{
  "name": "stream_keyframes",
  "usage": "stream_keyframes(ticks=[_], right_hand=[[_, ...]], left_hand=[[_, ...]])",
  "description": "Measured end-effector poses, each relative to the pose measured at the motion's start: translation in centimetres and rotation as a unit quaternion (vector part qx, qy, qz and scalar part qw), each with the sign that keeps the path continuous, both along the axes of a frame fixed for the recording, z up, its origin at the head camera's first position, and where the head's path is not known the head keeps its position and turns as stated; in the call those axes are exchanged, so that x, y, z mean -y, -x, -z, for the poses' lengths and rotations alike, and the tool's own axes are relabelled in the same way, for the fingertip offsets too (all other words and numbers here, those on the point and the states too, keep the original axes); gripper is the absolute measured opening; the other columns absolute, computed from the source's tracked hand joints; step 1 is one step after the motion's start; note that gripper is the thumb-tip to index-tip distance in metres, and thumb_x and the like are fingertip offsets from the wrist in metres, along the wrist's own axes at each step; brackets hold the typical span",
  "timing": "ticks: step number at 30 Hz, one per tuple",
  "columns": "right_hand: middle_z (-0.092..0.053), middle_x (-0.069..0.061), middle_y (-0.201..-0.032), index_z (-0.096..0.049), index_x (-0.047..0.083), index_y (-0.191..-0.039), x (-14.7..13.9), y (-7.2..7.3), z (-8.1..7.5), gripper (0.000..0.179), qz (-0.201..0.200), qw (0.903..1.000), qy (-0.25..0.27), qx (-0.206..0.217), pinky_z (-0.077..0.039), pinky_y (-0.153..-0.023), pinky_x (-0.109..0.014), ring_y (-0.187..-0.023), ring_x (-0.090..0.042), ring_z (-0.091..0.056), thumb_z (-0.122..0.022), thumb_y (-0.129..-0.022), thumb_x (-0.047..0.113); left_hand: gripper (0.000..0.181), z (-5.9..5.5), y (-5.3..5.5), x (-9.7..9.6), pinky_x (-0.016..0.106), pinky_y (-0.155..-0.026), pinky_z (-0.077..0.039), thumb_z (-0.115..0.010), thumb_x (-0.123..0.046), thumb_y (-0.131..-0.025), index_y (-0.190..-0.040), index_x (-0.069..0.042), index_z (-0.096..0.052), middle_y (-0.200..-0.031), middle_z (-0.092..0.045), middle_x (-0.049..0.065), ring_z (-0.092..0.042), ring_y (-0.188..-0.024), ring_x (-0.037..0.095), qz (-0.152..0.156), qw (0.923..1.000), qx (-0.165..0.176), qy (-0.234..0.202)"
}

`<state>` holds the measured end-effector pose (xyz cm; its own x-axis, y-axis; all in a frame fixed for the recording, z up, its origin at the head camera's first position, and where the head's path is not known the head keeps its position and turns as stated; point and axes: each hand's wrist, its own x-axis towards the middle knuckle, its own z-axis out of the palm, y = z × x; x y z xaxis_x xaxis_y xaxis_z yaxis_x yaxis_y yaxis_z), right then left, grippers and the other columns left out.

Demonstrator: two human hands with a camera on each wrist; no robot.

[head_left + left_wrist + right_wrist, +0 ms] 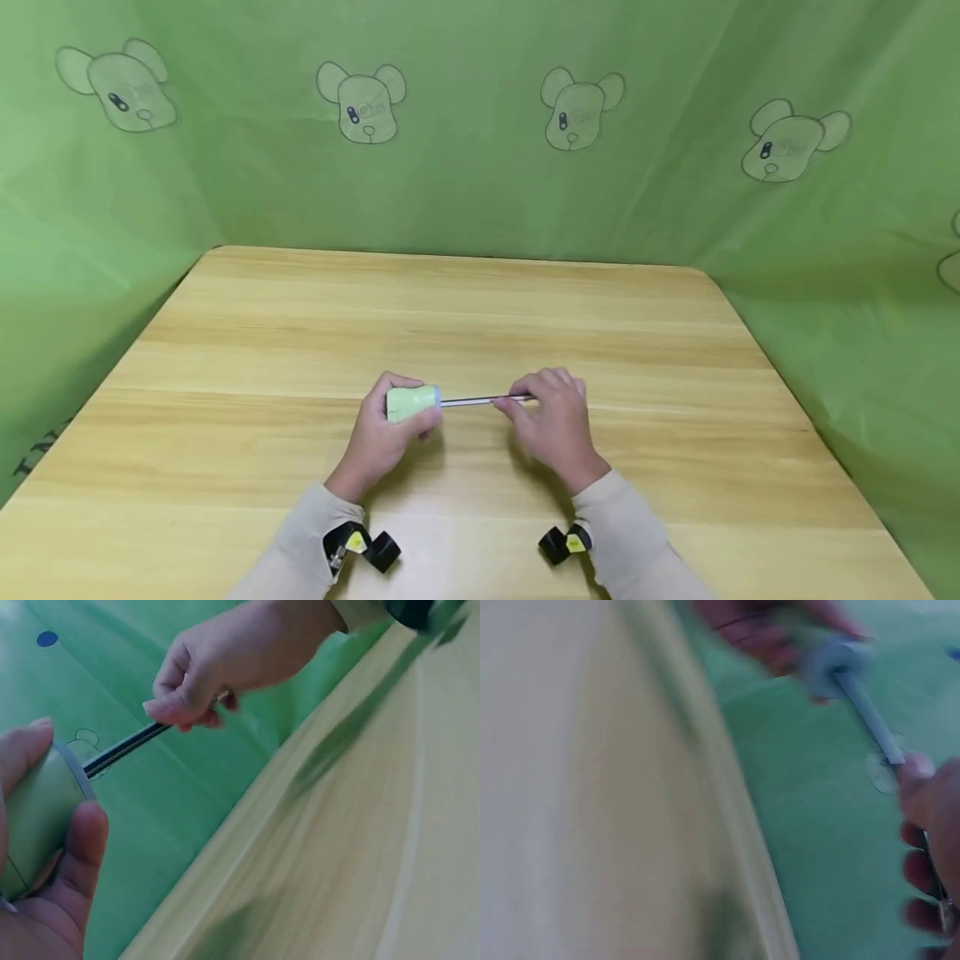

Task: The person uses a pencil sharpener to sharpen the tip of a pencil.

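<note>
My left hand [380,433] grips a rounded light green pencil sharpener [408,403] with a blue-grey end ring; in the left wrist view its green body [41,817] lies between thumb and fingers. A slim black-and-silver striped pencil [467,402] runs into the opening in that end. My right hand [557,423] pinches the pencil's other part between thumb and fingers, and the pencil's metallic tail [946,911] shows below its fingers in the right wrist view. Both hands are above the table. The pencil's tip is hidden inside the sharpener.
A light wood-grain table [465,325] extends under and beyond the hands. Green cloth [465,192] with printed bear heads hangs behind it and at both sides. Black wrist cameras [383,552] are strapped over the pale sleeves.
</note>
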<state>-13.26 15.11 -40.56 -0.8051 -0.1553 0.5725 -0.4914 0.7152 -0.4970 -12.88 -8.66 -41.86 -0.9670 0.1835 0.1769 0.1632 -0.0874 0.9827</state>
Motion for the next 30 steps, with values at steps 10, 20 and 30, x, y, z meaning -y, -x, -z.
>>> stream_keyframes(ticks=[10, 20, 30], right_hand=[[-0.058, -0.004, -0.071, -0.067, 0.006, -0.074, 1.3, 0.8, 1.2, 0.043, -0.011, 0.9518, -0.031, -0.305, -0.04, -0.061, -0.039, -0.062, -0.021, -0.057, -0.064, -0.091, 0.046], [-0.046, 0.004, -0.057, -0.065, 0.014, -0.058, 1.5, 0.5, 1.1, 0.049, 0.039, 0.9416, -0.041, -0.332, -0.024, -0.04, -0.022, -0.04, -0.008, -0.034, -0.067, -0.084, 0.056], [-0.044, 0.006, -0.054, -0.058, 0.01, -0.059, 0.4, -0.7, -2.5, 0.036, -0.037, 0.9592, -0.004, 0.28, -0.03, -0.044, -0.023, -0.049, -0.009, -0.037, -0.075, -0.085, 0.028]], left_hand=[[0.036, -0.6, -0.2, -0.4, 0.032, -0.058, -0.057, -0.068, -0.002, -0.087, -0.115, 0.006, -0.046, -0.084, -0.061, 0.018, -0.061, -0.06, 0.024, 0.014, 0.9962, 0.046, -0.073], [0.039, -0.3, -0.2, -0.3, 0.031, -0.058, -0.056, -0.071, 0.0, -0.083, -0.112, 0.005, -0.045, -0.085, -0.061, 0.018, -0.061, -0.063, 0.024, 0.04, 0.9963, 0.042, -0.063], [0.041, 0.0, 0.2, 0.3, 0.031, -0.064, -0.054, -0.079, 0.0, -0.076, -0.109, -0.003, -0.055, -0.109, -0.061, 0.017, -0.057, -0.081, 0.026, 0.07, 0.995, -0.047, 0.054]])
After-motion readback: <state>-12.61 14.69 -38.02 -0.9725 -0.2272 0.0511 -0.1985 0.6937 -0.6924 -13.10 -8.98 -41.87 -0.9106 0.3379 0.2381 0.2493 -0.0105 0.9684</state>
